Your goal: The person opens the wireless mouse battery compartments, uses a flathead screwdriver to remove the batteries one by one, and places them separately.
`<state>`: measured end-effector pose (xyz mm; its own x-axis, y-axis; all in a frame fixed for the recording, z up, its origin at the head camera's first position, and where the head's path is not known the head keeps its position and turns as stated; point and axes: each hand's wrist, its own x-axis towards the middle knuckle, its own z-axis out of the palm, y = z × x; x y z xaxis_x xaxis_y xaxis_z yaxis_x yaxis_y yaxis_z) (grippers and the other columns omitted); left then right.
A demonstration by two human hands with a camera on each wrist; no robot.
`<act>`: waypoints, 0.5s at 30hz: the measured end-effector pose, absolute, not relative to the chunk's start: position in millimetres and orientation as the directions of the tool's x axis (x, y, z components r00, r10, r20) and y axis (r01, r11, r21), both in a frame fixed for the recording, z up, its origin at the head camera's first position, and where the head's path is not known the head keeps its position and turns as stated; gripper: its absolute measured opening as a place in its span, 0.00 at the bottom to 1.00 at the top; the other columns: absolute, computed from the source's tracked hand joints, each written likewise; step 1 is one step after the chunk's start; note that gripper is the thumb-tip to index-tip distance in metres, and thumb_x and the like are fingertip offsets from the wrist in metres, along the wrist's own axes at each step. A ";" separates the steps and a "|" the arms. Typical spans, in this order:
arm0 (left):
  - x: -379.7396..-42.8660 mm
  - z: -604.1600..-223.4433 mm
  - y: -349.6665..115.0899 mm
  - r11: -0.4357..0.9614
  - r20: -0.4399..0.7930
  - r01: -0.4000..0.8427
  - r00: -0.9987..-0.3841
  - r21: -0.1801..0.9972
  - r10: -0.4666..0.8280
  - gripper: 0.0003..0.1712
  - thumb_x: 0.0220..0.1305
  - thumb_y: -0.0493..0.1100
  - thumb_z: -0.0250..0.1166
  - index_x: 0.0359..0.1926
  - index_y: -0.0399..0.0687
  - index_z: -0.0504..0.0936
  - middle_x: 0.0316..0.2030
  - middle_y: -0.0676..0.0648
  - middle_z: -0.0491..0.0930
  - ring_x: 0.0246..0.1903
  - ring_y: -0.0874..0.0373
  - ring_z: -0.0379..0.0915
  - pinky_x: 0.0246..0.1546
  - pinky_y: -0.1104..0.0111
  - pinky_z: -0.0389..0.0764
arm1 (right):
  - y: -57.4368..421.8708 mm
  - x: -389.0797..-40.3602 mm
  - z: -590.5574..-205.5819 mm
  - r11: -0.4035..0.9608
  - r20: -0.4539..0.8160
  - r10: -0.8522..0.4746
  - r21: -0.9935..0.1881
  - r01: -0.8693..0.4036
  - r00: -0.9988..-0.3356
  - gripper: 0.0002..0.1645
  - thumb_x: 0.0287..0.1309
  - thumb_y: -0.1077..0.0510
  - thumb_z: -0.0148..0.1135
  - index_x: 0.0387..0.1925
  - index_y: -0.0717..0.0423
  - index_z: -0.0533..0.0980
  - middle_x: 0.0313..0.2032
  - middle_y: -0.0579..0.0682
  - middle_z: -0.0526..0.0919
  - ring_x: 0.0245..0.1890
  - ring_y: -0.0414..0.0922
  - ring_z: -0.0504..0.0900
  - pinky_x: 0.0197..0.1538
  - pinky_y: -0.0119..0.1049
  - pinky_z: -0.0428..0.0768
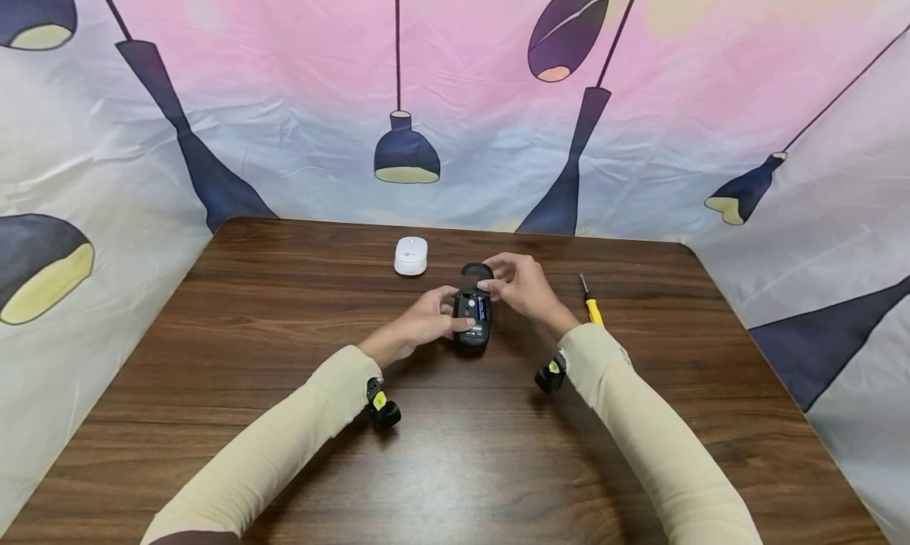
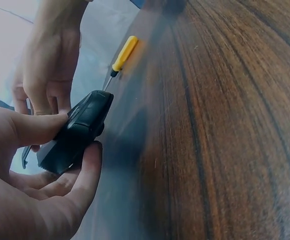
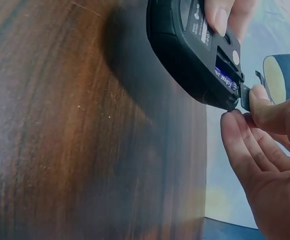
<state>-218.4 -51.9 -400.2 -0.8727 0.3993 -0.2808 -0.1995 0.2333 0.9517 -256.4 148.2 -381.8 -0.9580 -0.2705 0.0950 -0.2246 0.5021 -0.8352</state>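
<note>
My left hand (image 1: 425,317) grips a black computer mouse (image 1: 472,338) held with its underside up, thumb across the label side and fingers beneath. A purple battery (image 3: 226,78) lies in the mouse's uncovered slot. At the far end of the mouse, my right hand (image 1: 524,286) pinches a thin black battery cover (image 3: 245,98) between thumb and fingers. The cover's edge is right at the end of the slot. In the left wrist view, the mouse (image 2: 77,130) is seen side-on above the table, and the right hand (image 2: 47,75) is behind it.
A white mouse (image 1: 411,256) sits near the table's back edge, left of the hands. To the right lies a screwdriver (image 1: 594,311) with a yellow handle, partly behind the right forearm. The wooden table (image 1: 284,292) ends at a printed cloth backdrop (image 1: 469,166).
</note>
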 end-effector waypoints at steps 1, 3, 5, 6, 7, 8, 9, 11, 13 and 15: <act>-218.6 -400.3 -52.0 0.229 -0.286 -0.208 -0.873 0.951 0.394 0.38 0.66 0.35 0.68 0.72 0.35 0.61 0.53 0.34 0.78 0.49 0.49 0.79 0.49 0.61 0.86 | 147.9 -257.9 -382.1 0.495 0.096 -0.270 -0.840 -0.223 -0.958 0.19 0.61 0.65 0.70 0.54 0.63 0.80 0.37 0.59 0.84 0.33 0.55 0.87 0.41 0.51 0.90; -219.2 -400.5 -52.4 0.225 -0.296 -0.221 -0.873 0.949 0.388 0.39 0.66 0.35 0.68 0.73 0.35 0.60 0.54 0.34 0.78 0.49 0.49 0.79 0.48 0.61 0.87 | 147.8 -260.7 -382.4 0.478 0.097 -0.261 -0.852 -0.216 -0.960 0.19 0.61 0.65 0.70 0.54 0.63 0.80 0.37 0.59 0.84 0.32 0.57 0.87 0.41 0.52 0.89; -219.3 -400.6 -53.0 0.218 -0.303 -0.233 -0.870 0.948 0.388 0.39 0.66 0.35 0.68 0.72 0.34 0.60 0.55 0.34 0.77 0.49 0.49 0.79 0.47 0.61 0.87 | 148.6 -264.2 -383.5 0.464 0.098 -0.246 -0.861 -0.206 -0.964 0.18 0.61 0.66 0.70 0.53 0.63 0.80 0.37 0.60 0.84 0.31 0.57 0.87 0.41 0.53 0.89; -219.2 -400.6 -53.3 0.215 -0.306 -0.237 -0.869 0.947 0.389 0.39 0.66 0.35 0.68 0.72 0.33 0.60 0.55 0.34 0.77 0.48 0.49 0.79 0.47 0.61 0.87 | 149.2 -266.1 -384.2 0.459 0.096 -0.235 -0.866 -0.198 -0.967 0.18 0.61 0.66 0.70 0.52 0.63 0.80 0.37 0.60 0.84 0.30 0.56 0.87 0.41 0.54 0.89; -219.1 -400.5 -53.7 0.216 -0.308 -0.239 -0.867 0.947 0.391 0.38 0.66 0.35 0.68 0.72 0.32 0.60 0.54 0.34 0.77 0.48 0.49 0.79 0.47 0.61 0.87 | 150.4 -267.9 -385.2 0.463 0.093 -0.227 -0.865 -0.192 -0.970 0.18 0.61 0.67 0.70 0.52 0.63 0.80 0.36 0.60 0.83 0.29 0.55 0.87 0.41 0.53 0.89; -218.6 -400.0 -54.0 0.217 -0.309 -0.239 -0.866 0.946 0.393 0.38 0.66 0.35 0.68 0.71 0.31 0.61 0.54 0.34 0.78 0.47 0.49 0.80 0.47 0.61 0.87 | 151.7 -269.7 -386.3 0.473 0.089 -0.219 -0.861 -0.185 -0.972 0.17 0.61 0.67 0.70 0.52 0.62 0.80 0.36 0.60 0.83 0.28 0.53 0.87 0.41 0.53 0.89; -218.3 -399.8 -54.2 0.220 -0.310 -0.238 -0.865 0.946 0.395 0.37 0.66 0.35 0.68 0.70 0.30 0.61 0.54 0.34 0.78 0.47 0.50 0.80 0.47 0.61 0.87 | 153.2 -271.4 -387.8 0.486 0.083 -0.214 -0.855 -0.180 -0.973 0.17 0.62 0.67 0.69 0.53 0.62 0.80 0.36 0.60 0.83 0.28 0.51 0.87 0.41 0.52 0.89; -218.1 -399.9 -54.9 0.227 -0.310 -0.235 -0.863 0.945 0.398 0.35 0.67 0.35 0.67 0.69 0.29 0.63 0.53 0.35 0.80 0.46 0.51 0.80 0.48 0.61 0.87 | 156.4 -274.7 -391.7 0.515 0.072 -0.206 -0.840 -0.171 -0.976 0.18 0.62 0.67 0.68 0.53 0.62 0.80 0.37 0.60 0.83 0.28 0.50 0.86 0.41 0.50 0.90; -218.1 -400.0 -55.1 0.235 -0.311 -0.232 -0.864 0.944 0.397 0.34 0.68 0.36 0.67 0.68 0.28 0.64 0.52 0.35 0.81 0.46 0.52 0.81 0.48 0.61 0.86 | 159.5 -277.0 -395.5 0.542 0.065 -0.202 -0.824 -0.166 -0.977 0.18 0.63 0.68 0.68 0.55 0.63 0.80 0.38 0.61 0.84 0.28 0.50 0.87 0.40 0.48 0.90; -218.0 -400.1 -55.3 0.238 -0.313 -0.233 -0.865 0.943 0.393 0.34 0.68 0.36 0.67 0.68 0.28 0.64 0.51 0.36 0.81 0.46 0.52 0.81 0.48 0.62 0.86 | 161.9 -278.5 -399.2 0.564 0.050 -0.191 -0.811 -0.152 -0.980 0.20 0.64 0.68 0.67 0.57 0.63 0.79 0.40 0.61 0.85 0.30 0.52 0.87 0.40 0.46 0.90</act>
<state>-218.0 -55.3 -400.1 -0.8648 0.3929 -0.3128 -0.2327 0.2385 0.9429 -278.5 161.9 -399.2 -0.9802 -0.1914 0.0500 -0.1516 0.5644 -0.8115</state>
